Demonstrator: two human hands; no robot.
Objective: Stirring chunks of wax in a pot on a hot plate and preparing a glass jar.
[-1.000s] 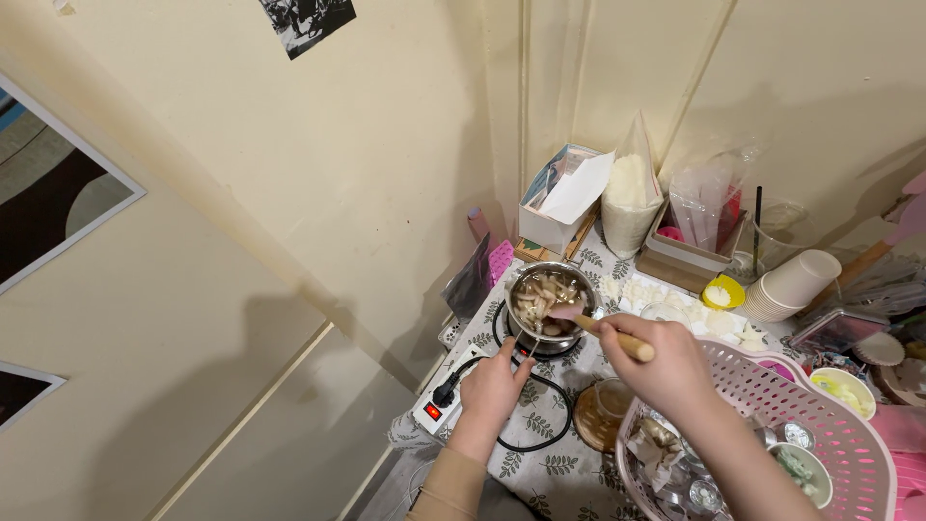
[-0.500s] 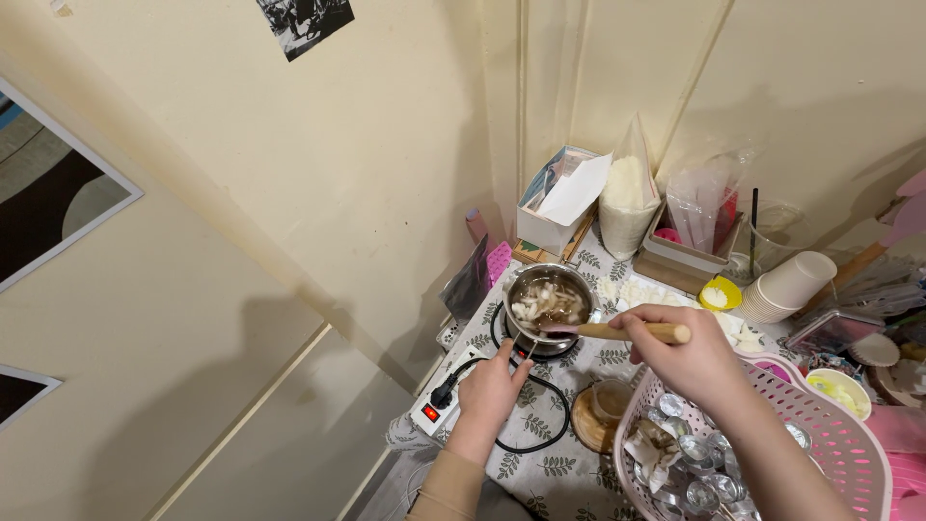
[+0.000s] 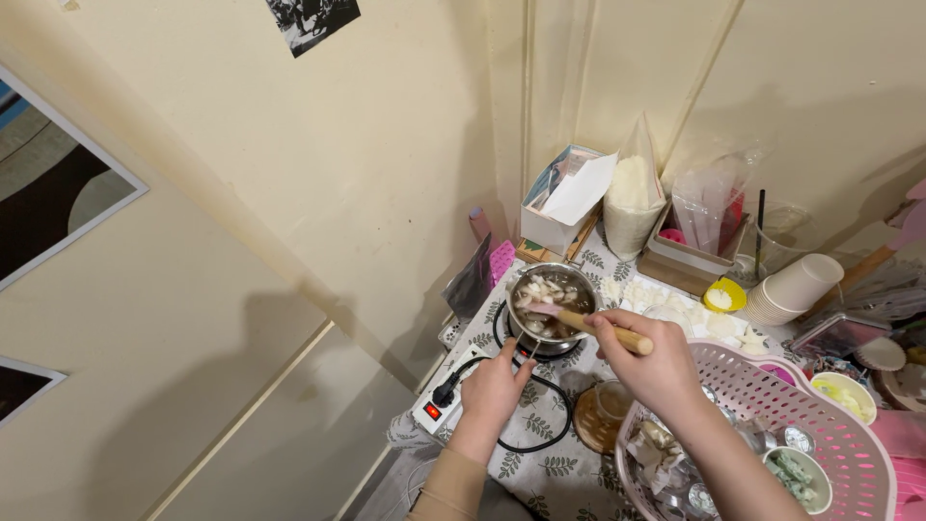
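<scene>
Item: your right hand point(image 3: 648, 365) was closed around the wooden handle of a spatula point(image 3: 579, 321), its pale tip dipped in the small steel saucepan point(image 3: 551, 301) on the hot plate point(image 3: 536, 345) at the table's point(image 3: 540, 453) far left. Your left hand point(image 3: 497, 386) was curled at the saucepan's handle, pinching it. Nearby: a pink plastic basket point(image 3: 772, 405), stacked paper cups point(image 3: 796, 287) and a white power strip point(image 3: 436, 406).

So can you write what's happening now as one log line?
left hand: holds pot handle | right hand: holds wooden spoon, tip in pot | pot: on hotplate, food inside | pink basket: right
</scene>
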